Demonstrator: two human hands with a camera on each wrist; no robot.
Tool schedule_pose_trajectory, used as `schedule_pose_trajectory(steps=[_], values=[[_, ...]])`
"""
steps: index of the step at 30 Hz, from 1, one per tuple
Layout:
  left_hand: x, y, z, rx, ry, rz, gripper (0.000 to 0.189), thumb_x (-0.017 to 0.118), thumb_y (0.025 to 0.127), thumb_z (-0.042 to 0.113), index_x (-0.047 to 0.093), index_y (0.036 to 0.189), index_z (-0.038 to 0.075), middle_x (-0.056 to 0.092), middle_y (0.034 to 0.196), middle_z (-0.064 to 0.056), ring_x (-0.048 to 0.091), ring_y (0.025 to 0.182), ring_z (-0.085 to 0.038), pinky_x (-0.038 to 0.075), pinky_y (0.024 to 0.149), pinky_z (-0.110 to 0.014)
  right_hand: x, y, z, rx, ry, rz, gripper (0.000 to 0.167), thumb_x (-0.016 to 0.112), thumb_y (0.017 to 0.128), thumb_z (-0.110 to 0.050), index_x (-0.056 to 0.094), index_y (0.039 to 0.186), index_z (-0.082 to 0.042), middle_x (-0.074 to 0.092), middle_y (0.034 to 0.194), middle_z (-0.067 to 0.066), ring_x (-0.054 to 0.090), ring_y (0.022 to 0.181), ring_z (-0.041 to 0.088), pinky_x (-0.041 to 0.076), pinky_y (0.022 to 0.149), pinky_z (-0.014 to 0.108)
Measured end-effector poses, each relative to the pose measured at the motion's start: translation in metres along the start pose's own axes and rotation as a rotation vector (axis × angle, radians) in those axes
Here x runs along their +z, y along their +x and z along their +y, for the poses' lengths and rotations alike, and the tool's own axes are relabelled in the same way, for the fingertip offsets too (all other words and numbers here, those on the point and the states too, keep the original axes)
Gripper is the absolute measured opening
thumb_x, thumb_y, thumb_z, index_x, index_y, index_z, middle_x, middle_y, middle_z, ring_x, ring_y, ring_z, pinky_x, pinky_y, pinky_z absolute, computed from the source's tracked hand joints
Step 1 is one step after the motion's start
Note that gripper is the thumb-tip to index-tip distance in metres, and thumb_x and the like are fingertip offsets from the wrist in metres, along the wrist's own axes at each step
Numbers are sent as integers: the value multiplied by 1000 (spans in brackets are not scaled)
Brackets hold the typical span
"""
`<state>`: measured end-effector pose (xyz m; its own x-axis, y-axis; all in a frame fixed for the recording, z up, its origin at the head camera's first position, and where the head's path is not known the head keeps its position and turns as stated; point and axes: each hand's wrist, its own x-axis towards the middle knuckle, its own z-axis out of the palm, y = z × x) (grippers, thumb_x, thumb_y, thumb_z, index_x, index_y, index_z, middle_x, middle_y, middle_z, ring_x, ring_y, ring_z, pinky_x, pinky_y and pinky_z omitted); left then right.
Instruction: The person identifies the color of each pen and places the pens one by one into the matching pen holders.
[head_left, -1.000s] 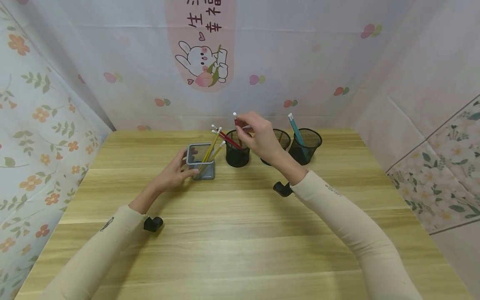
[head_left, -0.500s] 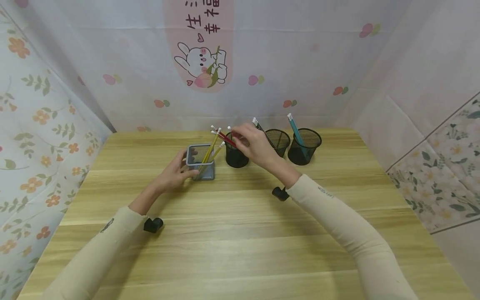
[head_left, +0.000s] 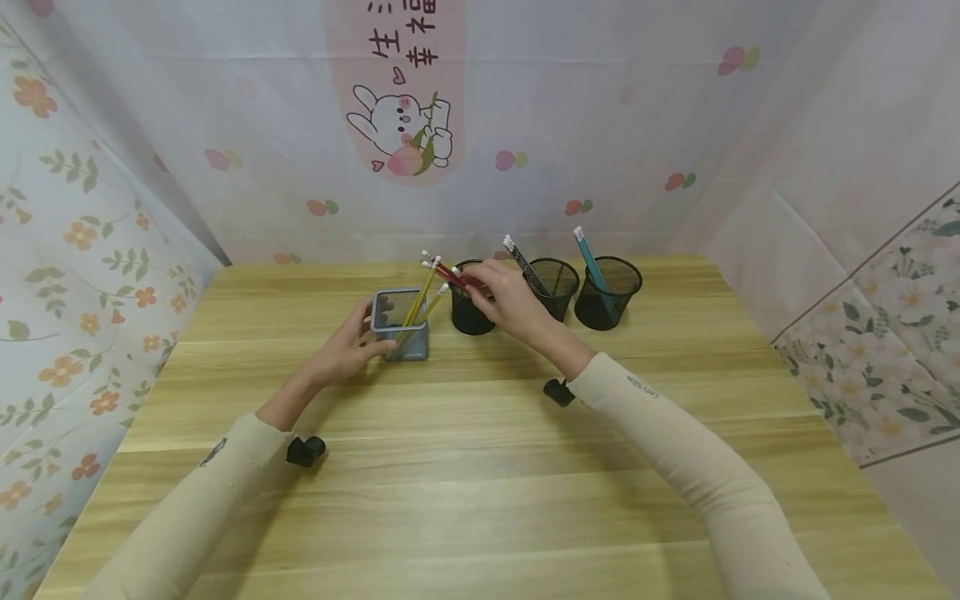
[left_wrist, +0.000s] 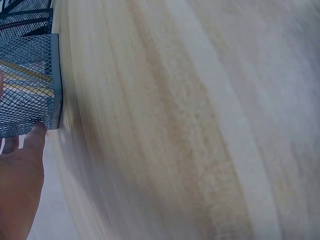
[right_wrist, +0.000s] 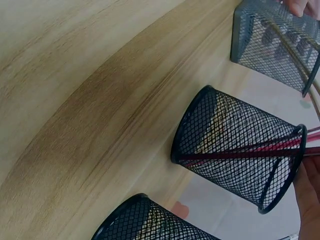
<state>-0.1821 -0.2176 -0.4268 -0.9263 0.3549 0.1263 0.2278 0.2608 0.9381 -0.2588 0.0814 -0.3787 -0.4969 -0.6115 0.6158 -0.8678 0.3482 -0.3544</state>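
My left hand point(head_left: 347, 348) grips a grey square mesh pen holder point(head_left: 408, 350) from its left side, thumb on the front wall and fingers behind. Yellow pencils point(head_left: 424, 292) with white erasers lean to the right in it. Just right of it stands a round black mesh pen cup point(head_left: 471, 321), where red pencils point(head_left: 446, 271) lean left. Over that cup's rim, my right hand point(head_left: 519, 307) pinches a red pencil near its eraser end. In the right wrist view, the red pencils point(right_wrist: 240, 155) show through the mesh, their lower ends inside the cup.
Two more black mesh cups stand to the right, one with black pencils point(head_left: 527, 265), the other with teal pencils point(head_left: 591, 260). Behind them hangs a patterned white cloth point(head_left: 600, 125). The wooden table point(head_left: 465, 492) extends toward me.
My right hand has moved down and left, lowering the red pencil into the black cup beside the holder. The black pencils came into sight behind it. My left hand has stayed put.
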Motion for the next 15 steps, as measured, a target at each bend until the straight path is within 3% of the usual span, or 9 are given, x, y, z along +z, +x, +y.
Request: schedule_pose_trajectory(steps=[11,15], values=[[-6,1,6,-37,48,2,71,65,98,-2,21,153,-6,25,156,-30,26,142,-52,30,113,-59,-10,-7,-5,43,41,14,14,68,96,0,67,109,5,67,104,13,67,91,22,57,80,34],[-11,0,14,-66,84,-27,83,68,99,7,12,159,0,24,157,-31,24,144,-50,28,115,-58,-21,-15,-7,48,83,38,11,68,96,1,67,107,4,65,103,11,66,92,21,58,81,32]])
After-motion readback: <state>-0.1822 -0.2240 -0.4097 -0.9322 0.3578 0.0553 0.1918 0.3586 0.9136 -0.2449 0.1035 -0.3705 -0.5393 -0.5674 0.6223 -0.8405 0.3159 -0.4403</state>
